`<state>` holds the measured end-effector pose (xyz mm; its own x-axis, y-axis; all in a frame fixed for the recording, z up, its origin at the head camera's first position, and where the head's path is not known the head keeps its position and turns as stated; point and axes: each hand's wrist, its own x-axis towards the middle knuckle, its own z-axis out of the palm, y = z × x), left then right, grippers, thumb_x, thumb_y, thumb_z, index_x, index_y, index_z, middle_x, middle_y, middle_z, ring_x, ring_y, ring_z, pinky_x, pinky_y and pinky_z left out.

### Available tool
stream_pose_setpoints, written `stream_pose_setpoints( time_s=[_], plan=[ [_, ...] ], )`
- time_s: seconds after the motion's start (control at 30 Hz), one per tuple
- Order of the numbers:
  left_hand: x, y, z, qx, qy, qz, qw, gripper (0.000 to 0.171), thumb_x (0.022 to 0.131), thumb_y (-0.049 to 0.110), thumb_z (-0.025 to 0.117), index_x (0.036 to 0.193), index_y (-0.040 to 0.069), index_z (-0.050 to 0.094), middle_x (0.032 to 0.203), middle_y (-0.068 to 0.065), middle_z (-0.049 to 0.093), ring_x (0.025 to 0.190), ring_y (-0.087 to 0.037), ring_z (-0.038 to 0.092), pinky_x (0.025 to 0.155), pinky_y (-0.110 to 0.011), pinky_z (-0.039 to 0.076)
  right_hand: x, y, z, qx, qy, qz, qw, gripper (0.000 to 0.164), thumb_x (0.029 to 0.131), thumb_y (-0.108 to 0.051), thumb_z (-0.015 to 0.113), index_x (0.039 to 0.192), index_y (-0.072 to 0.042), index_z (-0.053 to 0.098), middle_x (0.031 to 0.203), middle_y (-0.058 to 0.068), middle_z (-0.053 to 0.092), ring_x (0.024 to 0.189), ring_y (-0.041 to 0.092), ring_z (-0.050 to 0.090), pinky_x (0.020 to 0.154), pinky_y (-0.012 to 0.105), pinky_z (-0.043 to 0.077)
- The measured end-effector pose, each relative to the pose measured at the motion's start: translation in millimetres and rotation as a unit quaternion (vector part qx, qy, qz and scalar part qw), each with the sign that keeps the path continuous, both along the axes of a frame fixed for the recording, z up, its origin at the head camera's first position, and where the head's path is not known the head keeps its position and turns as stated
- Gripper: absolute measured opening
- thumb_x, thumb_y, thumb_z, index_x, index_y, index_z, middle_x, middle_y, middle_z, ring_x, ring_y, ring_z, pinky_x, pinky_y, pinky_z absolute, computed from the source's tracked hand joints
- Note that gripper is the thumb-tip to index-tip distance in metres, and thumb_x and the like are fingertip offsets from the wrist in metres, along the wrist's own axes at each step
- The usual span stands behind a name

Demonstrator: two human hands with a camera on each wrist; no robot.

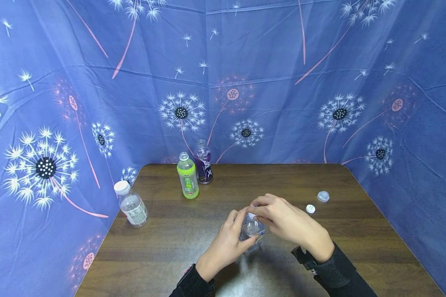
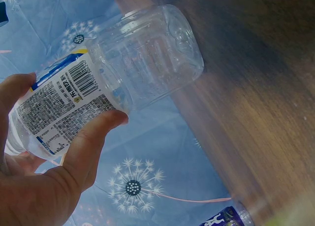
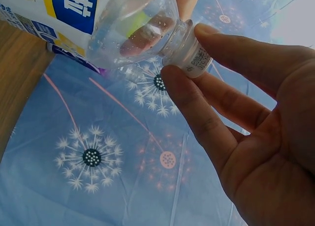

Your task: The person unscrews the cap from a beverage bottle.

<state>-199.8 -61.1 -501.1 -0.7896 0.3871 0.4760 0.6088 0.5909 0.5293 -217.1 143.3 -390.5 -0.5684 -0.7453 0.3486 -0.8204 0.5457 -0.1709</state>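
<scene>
My left hand (image 1: 226, 242) grips a clear plastic bottle (image 1: 253, 228) near the front middle of the table. In the left wrist view, thumb and fingers wrap the bottle's printed label (image 2: 69, 100), which carries a barcode. At the bottle's neck, my right hand (image 1: 287, 218) pinches a white cap (image 3: 197, 61) between thumb and fingers. The right wrist view has this cap sitting on the neck, with small print on its side. Droplets cling to the inside of the clear bottle, and no coloured drink shows in it.
A white-capped clear bottle (image 1: 134, 209) stands at the left edge. Further back are an uncapped green-labelled bottle (image 1: 187, 179) and an uncapped purple bottle (image 1: 204, 167), side by side. Right of my hands lie a small white cap (image 1: 310, 208) and a translucent lid (image 1: 323, 196). A blue curtain (image 1: 282, 103) surrounds the table.
</scene>
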Motion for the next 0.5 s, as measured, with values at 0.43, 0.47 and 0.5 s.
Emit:
stream_pose_setpoints(
  time_s=[0.43,0.47,0.5],
  plan=[
    [0.3,-0.4,-0.7,0.001,-0.022,-0.004,0.9997,0.078,0.091,0.033,0.083,0.154,0.011,0.044,0.117,-0.005,0.056,0.09,-0.008,0.057,0.071,-0.017,0.051,2.4,3.3,-7.1,-0.01,0.02,-0.003,1.0,0.036,0.094,-0.011,0.079,0.13,-0.013,0.073,0.123,-0.001,0.07,0.108,0.013,0.066,0.083,0.027,0.06],
    [0.1,-0.4,-0.7,0.002,-0.023,-0.004,0.9997,0.077,0.091,0.033,0.083,0.153,0.01,0.045,0.117,-0.004,0.057,0.09,-0.008,0.058,0.071,-0.017,0.051,2.8,4.1,-7.1,-0.009,0.02,-0.01,1.0,0.037,0.095,-0.016,0.078,0.132,-0.014,0.072,0.124,-0.001,0.07,0.11,0.012,0.066,0.083,0.028,0.06],
    [-0.1,-0.4,-0.5,0.004,-0.023,-0.005,0.9997,0.076,0.091,0.033,0.083,0.153,0.01,0.045,0.118,-0.004,0.057,0.09,-0.008,0.058,0.072,-0.017,0.052,3.2,4.9,-6.9,-0.01,0.02,-0.017,1.0,0.039,0.096,-0.02,0.078,0.134,-0.016,0.071,0.126,-0.002,0.069,0.111,0.012,0.066,0.084,0.029,0.06]
  ],
)
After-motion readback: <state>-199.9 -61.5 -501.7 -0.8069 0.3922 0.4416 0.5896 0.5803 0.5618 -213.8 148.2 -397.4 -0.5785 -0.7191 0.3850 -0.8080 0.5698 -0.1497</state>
